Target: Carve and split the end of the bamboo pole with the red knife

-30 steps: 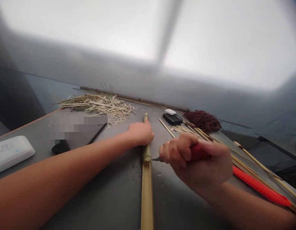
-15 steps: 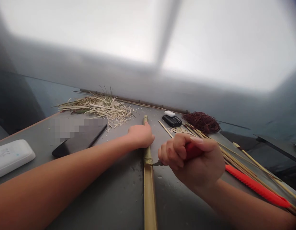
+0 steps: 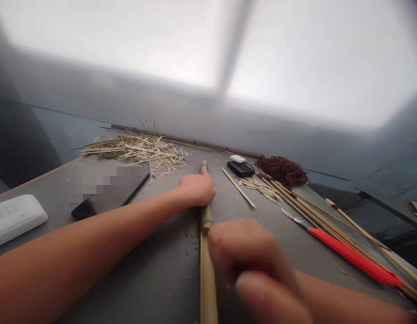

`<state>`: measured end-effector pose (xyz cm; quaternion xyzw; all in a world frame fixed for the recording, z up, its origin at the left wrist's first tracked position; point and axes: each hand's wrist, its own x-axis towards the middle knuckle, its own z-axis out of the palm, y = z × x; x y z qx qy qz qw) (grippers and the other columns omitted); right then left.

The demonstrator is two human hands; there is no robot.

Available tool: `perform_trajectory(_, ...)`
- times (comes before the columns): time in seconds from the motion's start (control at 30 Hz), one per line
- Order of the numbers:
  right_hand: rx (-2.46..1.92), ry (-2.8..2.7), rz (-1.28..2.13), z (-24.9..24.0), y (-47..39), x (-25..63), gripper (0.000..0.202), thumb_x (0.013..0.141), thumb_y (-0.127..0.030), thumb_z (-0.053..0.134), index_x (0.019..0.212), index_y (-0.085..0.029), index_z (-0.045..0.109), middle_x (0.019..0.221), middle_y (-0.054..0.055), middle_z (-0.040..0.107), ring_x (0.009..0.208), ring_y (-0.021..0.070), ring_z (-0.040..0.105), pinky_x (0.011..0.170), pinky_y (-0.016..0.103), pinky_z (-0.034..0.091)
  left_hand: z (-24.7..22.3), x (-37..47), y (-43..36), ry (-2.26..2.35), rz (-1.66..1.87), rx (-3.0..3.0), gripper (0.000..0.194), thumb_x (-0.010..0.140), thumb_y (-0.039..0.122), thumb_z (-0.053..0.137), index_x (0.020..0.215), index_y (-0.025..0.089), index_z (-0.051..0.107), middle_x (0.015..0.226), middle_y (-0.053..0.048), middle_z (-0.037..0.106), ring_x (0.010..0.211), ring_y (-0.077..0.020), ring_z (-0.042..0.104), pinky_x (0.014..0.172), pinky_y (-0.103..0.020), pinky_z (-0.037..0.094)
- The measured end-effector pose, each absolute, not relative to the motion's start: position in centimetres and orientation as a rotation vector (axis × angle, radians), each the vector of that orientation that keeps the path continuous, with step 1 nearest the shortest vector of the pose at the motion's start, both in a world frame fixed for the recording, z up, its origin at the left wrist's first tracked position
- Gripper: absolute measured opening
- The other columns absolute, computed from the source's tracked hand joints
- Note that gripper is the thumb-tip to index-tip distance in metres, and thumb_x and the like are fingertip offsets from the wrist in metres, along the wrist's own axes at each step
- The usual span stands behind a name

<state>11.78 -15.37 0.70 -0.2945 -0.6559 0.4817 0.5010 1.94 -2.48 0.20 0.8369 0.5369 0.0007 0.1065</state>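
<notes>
A long bamboo stalk (image 3: 207, 270) lies on the grey table (image 3: 154, 270), running away from me. My left hand (image 3: 196, 189) is clamped over the stalk near its far end, just beyond a node (image 3: 206, 222). My right hand (image 3: 249, 261) is a blurred closed fist right beside the stalk, close to the camera. The red-handled knife it gripped a moment ago is hidden inside the fist.
A red-handled blade (image 3: 350, 255) lies on thin bamboo sticks (image 3: 310, 210) at the right. A pile of shavings (image 3: 141, 150) sits far left, with a dark phone (image 3: 110, 194) and a white case (image 3: 14, 216) nearer. A black box (image 3: 241, 168) and brown cord (image 3: 283, 170) lie at the back.
My right fist has pulled back along the stalk from the node towards me and blurred, uncovering the blade on the table. My left hand has stayed on the stalk.
</notes>
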Motion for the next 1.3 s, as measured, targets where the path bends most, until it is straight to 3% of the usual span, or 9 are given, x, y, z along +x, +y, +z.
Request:
perform_trajectory(0.1,-0.578,-1.347,1.215,0.5,-15.0,11.9,0.035,0.077,-0.047,0.05,0.05,-0.025,0.048,0.04,-0.004,0.031,0.041,0.0149,0.029,0.048,0.032,0.028,0.4,1.9,-2.6,1.577,-0.011,2.483,0.075,0.088,0.036,0.039,0.152,0.003,0.017,0.116,-0.023,0.066,0.105,-0.0319,0.064,0.078,-0.036,0.049)
perform_trajectory(0.2,-0.623,-1.56,1.175,0.6,-14.4,11.8,0.029,0.068,-0.047,0.062,0.054,-0.023,0.053,0.046,-0.002,0.041,0.046,0.0156,0.036,0.051,0.031,0.029,0.6,1.9,-2.8,1.542,-0.069,2.51,0.076,0.089,0.034,0.038,0.152,0.001,0.014,0.115,-0.024,0.066,0.104,-0.0328,0.064,0.078,-0.037,0.049)
perform_trajectory(0.3,-0.556,-1.351,1.276,0.7,-14.1,11.7,0.033,0.075,-0.046,0.05,0.051,-0.023,0.047,0.041,-0.003,0.034,0.042,0.015,0.032,0.05,0.031,0.029,0.5,1.7,-2.8,1.512,-0.047,2.533,0.073,0.091,0.034,0.035,0.153,0.003,0.015,0.116,-0.024,0.066,0.104,-0.0334,0.064,0.079,-0.039,0.049)
perform_trajectory(0.33,-0.517,-1.279,1.279,0.8,-14.0,11.7,0.034,0.076,-0.045,0.048,0.05,-0.023,0.045,0.04,-0.005,0.032,0.04,0.0136,0.029,0.049,0.031,0.029,0.4,1.6,-2.8,1.499,-0.033,2.54,0.07,0.091,0.034,0.035,0.153,0.006,0.018,0.118,-0.023,0.065,0.105,-0.0335,0.063,0.08,-0.039,0.049)
perform_trajectory(0.47,-0.524,-1.416,1.311,0.9,-14.4,11.7,0.036,0.072,-0.045,0.056,0.047,-0.022,0.046,0.044,-0.002,0.038,0.047,0.0157,0.037,0.054,0.032,0.032,0.1,1.3,-2.5,1.405,0.049,2.582,0.054,0.091,0.031,0.033,0.144,0.021,0.044,0.126,-0.015,0.063,0.108,-0.0311,0.062,0.085,-0.04,0.049)
perform_trajectory(0.53,-0.466,-1.323,1.292,0.8,-14.6,11.7,0.038,0.076,-0.046,0.052,0.047,-0.022,0.045,0.042,-0.004,0.034,0.043,0.0141,0.032,0.051,0.031,0.03,0.0,1.3,-2.4,1.385,0.058,2.58,0.049,0.091,0.03,0.034,0.135,0.024,0.053,0.127,-0.012,0.063,0.11,-0.03,0.062,0.087,-0.04,0.048)
perform_trajectory(0.6,-0.543,-1.438,1.258,0.6,-14.5,11.8,0.035,0.071,-0.045,0.059,0.048,-0.021,0.047,0.047,-0.001,0.041,0.049,0.016,0.039,0.054,0.031,0.031,-0.1,1.3,-2.3,1.388,0.044,2.561,0.047,0.09,0.031,0.035,0.131,0.026,0.057,0.128,-0.011,0.063,0.112,-0.0296,0.061,0.09,-0.041,0.047)
perform_trajectory(0.87,-0.46,-0.88,1.433,-0.3,-11.1,12.3,0.034,0.072,-0.041,0.043,0.044,-0.022,0.035,0.036,-0.007,0.023,0.033,0.0111,0.026,0.041,0.028,0.032,-0.4,1.2,-2.2,1.376,0.106,2.552,0.045,0.09,0.03,0.035,0.127,0.021,0.06,0.125,-0.012,0.065,0.117,-0.0294,0.059,0.095,-0.042,0.046)
perform_trajectory(1.3,-0.671,-0.251,1.485,-0.9,-9.7,11.5,0.034,0.075,-0.036,0.04,0.045,-0.021,0.033,0.035,-0.006,0.028,0.031,0.008,0.026,0.038,0.023,0.029,-0.3,0.7,-2.3,1.348,0.13,2.543,0.048,0.09,0.031,0.033,0.134,0.026,0.053,0.133,-0.007,0.06,0.119,-0.0271,0.057,0.095,-0.038,0.045)
